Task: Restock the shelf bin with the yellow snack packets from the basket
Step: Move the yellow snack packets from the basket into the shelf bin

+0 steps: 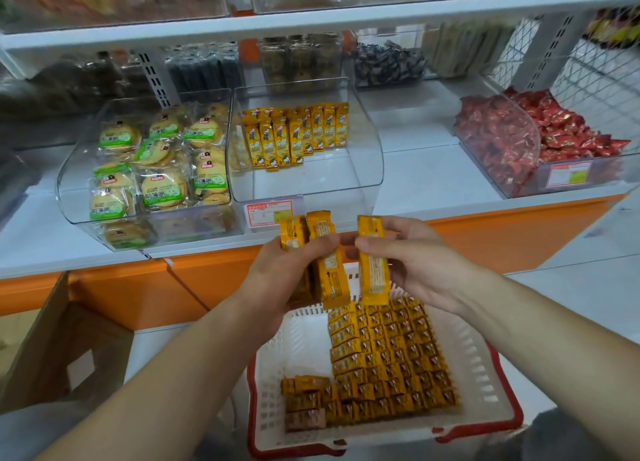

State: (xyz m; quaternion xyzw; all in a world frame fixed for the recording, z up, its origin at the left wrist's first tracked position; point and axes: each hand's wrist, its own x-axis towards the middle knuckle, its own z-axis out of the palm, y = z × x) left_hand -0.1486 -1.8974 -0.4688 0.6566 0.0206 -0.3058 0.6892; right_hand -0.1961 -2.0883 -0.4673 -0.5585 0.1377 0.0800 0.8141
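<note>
White basket (491,384) nearest, roughly half filled with yellow snack packets (391,363); above it the left hand (277,273) grips a small bunch (327,277) and the right hand (415,263) pinches a single packet (372,273). Step judged: gathering a handful; next move calls for lifting them over the raised front lip of the clear shelf bin (363,156), beside the row (294,135) at its back. Biscuit bin (74,183) adjoins left, red sweets bin (609,173) well apart right.
</note>
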